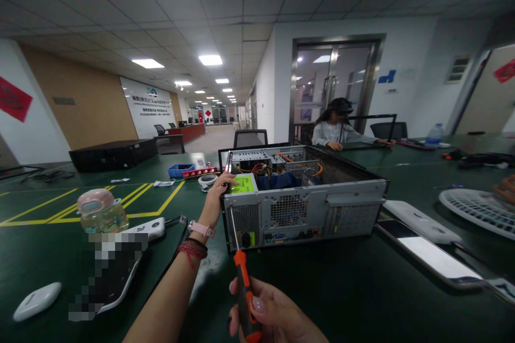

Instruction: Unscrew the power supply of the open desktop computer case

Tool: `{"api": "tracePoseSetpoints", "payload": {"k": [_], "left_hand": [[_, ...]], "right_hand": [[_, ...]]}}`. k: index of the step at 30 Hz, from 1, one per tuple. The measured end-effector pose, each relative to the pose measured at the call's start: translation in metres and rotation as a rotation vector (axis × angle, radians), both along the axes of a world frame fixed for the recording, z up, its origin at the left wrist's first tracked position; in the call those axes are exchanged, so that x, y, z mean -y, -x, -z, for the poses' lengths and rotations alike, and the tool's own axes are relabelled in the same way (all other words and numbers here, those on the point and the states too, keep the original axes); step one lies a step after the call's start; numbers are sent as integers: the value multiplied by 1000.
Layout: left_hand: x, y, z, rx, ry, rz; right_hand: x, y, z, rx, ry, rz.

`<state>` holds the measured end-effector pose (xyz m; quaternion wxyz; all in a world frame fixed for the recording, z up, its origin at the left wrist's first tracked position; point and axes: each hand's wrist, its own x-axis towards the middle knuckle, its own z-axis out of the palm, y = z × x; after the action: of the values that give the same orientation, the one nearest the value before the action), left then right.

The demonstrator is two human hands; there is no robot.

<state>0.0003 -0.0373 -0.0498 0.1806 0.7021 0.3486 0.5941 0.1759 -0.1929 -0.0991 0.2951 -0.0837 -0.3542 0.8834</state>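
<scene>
An opened computer case (317, 201) stands on the green table, its grey rear panel facing me. My left hand (221, 187) lies over its upper left corner, fingers bent onto the power supply (244, 183) with the bright green label. My right hand (273, 308) is closed around the orange and grey handle of a screwdriver (241, 273). The shaft points up and away from me, its tip at the upper left of the rear panel, beside the perforated grille. Whether the tip sits in a screw is too small to tell. Wires and a dark blue part show inside the case.
To the left are a pink-lidded bottle (100, 211), a white-edged phone (120, 268) and a white earbud case (37, 301). Behind them sits a blue tray (181, 170). On the right lie another phone (430, 252) and a white power bank (422, 221). Across the table sits a person (332, 131).
</scene>
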Motion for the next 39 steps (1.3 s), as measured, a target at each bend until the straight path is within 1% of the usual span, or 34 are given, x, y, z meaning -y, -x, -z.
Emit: {"api": "tracePoseSetpoints", "payload": {"k": [9,17,30,39], "left_hand": [[1,0,-1,-6,1,-2],[-1,0,0,12,-7,6],[0,0,0,17,1,14],[-1,0,0,17,-8,18]], "right_hand": [[6,-9,-11,35,61,14],[2,-9,-9,-38,112,-65],[5,-11,-9,-73,63,-41],[6,-9,-12,-126,39,-71]]}}
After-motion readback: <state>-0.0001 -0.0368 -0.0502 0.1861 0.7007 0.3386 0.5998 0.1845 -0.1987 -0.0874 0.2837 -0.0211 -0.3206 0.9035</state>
